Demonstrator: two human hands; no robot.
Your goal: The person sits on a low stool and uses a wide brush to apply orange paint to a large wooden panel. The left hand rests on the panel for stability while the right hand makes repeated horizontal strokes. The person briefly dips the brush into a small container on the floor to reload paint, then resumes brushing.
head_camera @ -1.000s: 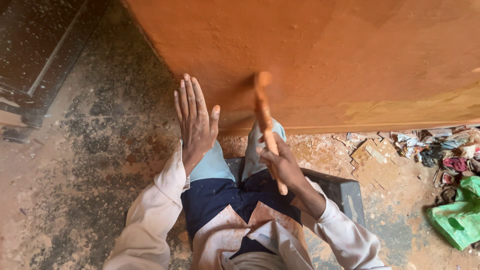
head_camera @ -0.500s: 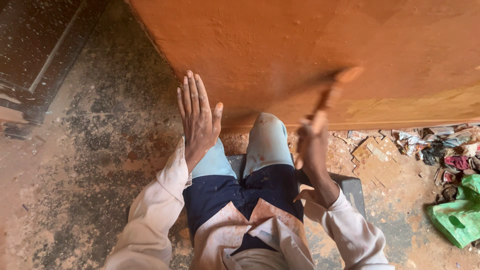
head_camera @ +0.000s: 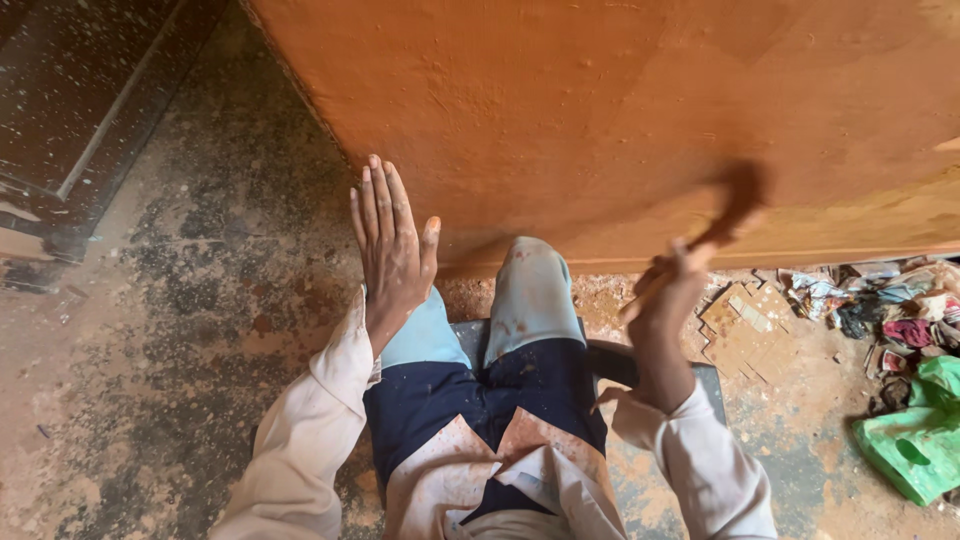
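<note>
My left hand (head_camera: 392, 248) is flat and open, fingers together, held up near the lower part of an orange-brown plastered wall (head_camera: 620, 110). My right hand (head_camera: 672, 292) grips the handle of a brush (head_camera: 728, 208) whose blurred head touches the wall low on the right. I sit with my knees (head_camera: 528, 280) in light blue trousers pointing at the wall's base. My sleeves are cream-coloured and stained.
A dark wooden door (head_camera: 70, 110) lies at the far left. The floor (head_camera: 200, 330) is rough, dirty concrete. Broken tile pieces (head_camera: 748, 330), scraps of litter (head_camera: 880, 310) and a green plastic bag (head_camera: 915, 435) lie to the right.
My right hand has swept the brush along the wall from the middle to the right. My left hand has stayed in place.
</note>
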